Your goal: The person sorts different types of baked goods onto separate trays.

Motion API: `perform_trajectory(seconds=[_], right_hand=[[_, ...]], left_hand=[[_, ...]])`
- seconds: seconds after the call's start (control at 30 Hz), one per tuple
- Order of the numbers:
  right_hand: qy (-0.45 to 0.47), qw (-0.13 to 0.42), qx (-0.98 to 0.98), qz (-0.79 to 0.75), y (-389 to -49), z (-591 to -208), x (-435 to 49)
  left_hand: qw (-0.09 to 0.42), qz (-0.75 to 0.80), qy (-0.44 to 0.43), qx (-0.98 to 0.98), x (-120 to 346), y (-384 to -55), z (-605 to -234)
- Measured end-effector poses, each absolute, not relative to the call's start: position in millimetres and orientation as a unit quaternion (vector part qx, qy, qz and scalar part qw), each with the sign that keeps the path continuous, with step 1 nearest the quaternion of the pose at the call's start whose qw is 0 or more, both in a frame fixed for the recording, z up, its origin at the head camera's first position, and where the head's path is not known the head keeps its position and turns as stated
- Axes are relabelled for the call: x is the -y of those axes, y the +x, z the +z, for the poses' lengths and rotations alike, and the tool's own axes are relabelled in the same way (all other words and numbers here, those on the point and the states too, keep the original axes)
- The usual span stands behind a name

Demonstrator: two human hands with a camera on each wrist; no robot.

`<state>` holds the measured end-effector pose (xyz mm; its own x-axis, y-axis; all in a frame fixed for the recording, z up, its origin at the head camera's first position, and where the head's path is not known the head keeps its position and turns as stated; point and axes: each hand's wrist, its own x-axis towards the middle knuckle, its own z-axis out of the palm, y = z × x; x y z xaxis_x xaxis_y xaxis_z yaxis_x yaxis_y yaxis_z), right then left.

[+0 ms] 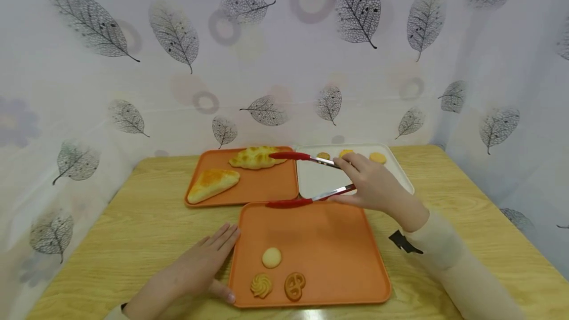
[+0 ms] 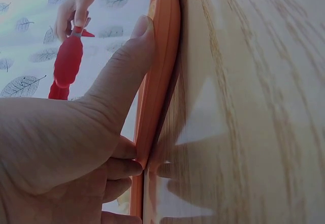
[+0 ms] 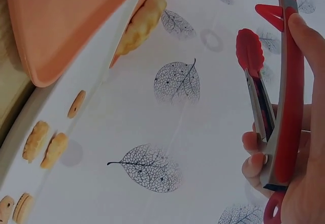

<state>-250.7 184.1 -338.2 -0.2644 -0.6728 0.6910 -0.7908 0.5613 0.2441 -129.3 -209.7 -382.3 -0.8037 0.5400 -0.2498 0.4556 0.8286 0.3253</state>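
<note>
R hand (image 1: 371, 181) grips the tongs (image 1: 326, 195), thumb on 1 arm, fingers on the other; jaws stand wide apart w/ nothing between them. Spread is prob. due to a light squeeze only, letting the 2 arms spring out. R wrist view puts tongs in the air, clear of trays. L hand (image 1: 200, 265) lies at L edge of the front tray (image 1: 329, 241), fingers straight, thumb touching the rim nr the corner; not wrapped round it, prob. bracing vs. sliding. On that tray, grouped at near L: 1 round cookie (image 1: 271, 258), 1 swirl cookie (image 1: 261, 286), 1 pretzel (image 1: 295, 286). Behind it, back orange tray (image 1: 262, 189) bears 1 triangular bread (image 1: 213, 185) & 1 long bread (image 1: 255, 158), set apart, prob. for easy access. White tray (image 1: 322, 177), to its R, bears small cookies (image 1: 378, 157) along far side; separate trays prob. sort by type. In head view, R hand covers part of white tray.
</note>
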Motion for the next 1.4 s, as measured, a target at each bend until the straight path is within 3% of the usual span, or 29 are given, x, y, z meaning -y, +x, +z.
perform_trajectory(seconds=[0.6, 1.0, 1.4], right_hand=[[0.502, 0.266, 0.820, 0.065, -210.0, -359.9, -200.1], [0.520, 0.216, 0.826, 0.023, -195.7, -367.9, -186.1], [0.518, 0.199, 0.832, 0.013, -190.7, -369.9, -178.9]], left_hand=[[0.174, 0.129, 0.258, -0.942, 207.6, -129.7, -381.8], [0.176, 0.134, 0.254, -0.942, 207.0, -129.1, -381.6], [0.169, 0.130, 0.259, -0.942, 206.7, -127.8, -381.1]])
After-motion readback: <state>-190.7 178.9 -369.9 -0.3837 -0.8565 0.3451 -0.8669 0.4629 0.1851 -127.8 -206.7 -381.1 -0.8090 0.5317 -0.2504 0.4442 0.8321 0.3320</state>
